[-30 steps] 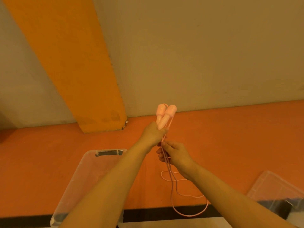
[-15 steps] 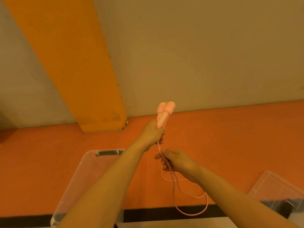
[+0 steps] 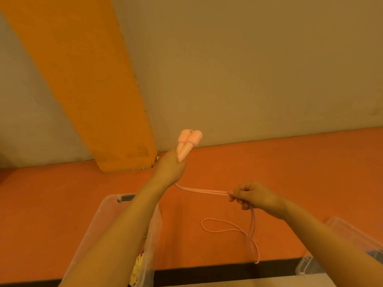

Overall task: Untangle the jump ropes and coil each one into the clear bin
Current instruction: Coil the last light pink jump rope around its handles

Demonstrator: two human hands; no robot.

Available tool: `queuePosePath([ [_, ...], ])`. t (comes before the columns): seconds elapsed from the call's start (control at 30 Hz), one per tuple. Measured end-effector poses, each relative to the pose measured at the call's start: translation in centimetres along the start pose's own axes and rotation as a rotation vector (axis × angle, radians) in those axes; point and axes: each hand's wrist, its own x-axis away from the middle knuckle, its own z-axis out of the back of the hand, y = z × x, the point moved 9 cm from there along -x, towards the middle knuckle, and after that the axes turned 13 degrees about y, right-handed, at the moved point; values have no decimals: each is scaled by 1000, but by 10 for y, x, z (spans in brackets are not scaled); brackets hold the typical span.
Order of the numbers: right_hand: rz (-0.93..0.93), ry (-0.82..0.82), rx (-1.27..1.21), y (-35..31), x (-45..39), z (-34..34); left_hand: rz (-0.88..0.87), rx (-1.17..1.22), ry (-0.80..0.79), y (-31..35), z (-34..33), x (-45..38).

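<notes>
Since the earlier frame the right hand has swung out to the right, drawing the pink cord into a nearly level doubled line. 1 clear bin, of thin see-through plastic, sits at lower left, half hidden by the forearm; something yellow inside is hard to make out. The left hand grips 2 smooth, tapered pink handles, upright and side by side. The right hand pinches 2 cord strands, whose slack loops onto the orange floor. 1 more clear container is cut off at right.
</notes>
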Motion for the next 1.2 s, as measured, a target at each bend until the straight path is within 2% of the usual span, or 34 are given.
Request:
queuePosePath([
  [0.13,48,74,0,-9,1,25,-104,-147,-67,7,-13,7],
  [0.33,148,217,33,-22,4,50,-215,-224,-140,26,-29,24],
  [0.5,206,211,11,-31,9,60,-298,-391,-128,29,-38,32],
  [0.73,271,288,-27,-42,9,73,-341,-409,-232,38,-50,46],
  [0.93,360,288,-61,-54,7,73,-552,-537,-428,50,-72,75],
  [1.2,310,228,-62,-46,-2,58,-806,-621,-517,65,-82,100],
])
